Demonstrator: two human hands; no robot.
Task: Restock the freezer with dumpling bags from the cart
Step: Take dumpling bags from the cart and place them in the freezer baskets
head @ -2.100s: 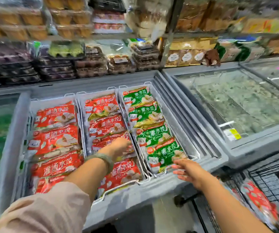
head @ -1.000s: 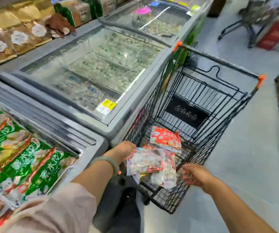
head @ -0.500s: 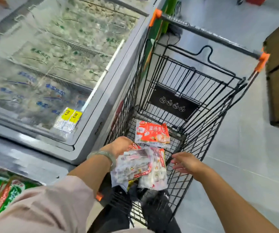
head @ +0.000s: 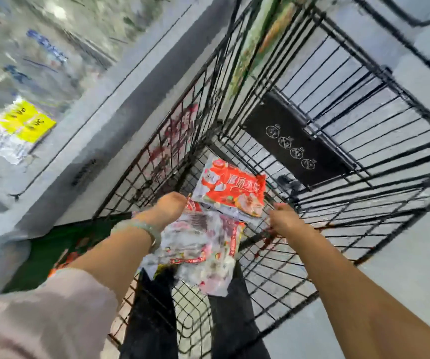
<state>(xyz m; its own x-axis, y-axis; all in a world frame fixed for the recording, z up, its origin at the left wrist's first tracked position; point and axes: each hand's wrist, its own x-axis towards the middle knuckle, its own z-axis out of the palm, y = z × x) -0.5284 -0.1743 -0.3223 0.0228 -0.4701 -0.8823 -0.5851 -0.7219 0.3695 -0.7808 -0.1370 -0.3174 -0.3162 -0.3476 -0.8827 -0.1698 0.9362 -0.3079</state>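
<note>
- Head view: the left hand (head: 168, 207) is clamped on the top edge of the held bag (head: 203, 244), above the near end of the cart (head: 364, 177). The pack hangs limp below the knuckles with its pale back to the camera. It may be two packs pinched together, but blur leaves that unclear.
- The right hand (head: 286, 220) is down in the cart at the near right corner of the red bag (head: 232, 190), which lies flat on the wire floor. Its fingers are hidden behind the back of the hand, so it cannot be told whether they are apart or gripping the corner.
- The freezer (head: 84, 141) stands just left of the cart, with a yellow label (head: 27, 123) on its glass top.
- The bags look like thin, soft film over loose hard lumps. They are likely light to middling in weight, probably slick with frost, and apt to sag and swing when held by one edge.
- The sealed seam or a corner is the natural place to pinch and lift the red bag. A palm under the body would then steady it for the carry.
- A hard squeeze across the middle could crack the dumplings or split the seam.
- A corner could catch in the wire floor, so a straight lift seems safer than a drag.
</note>
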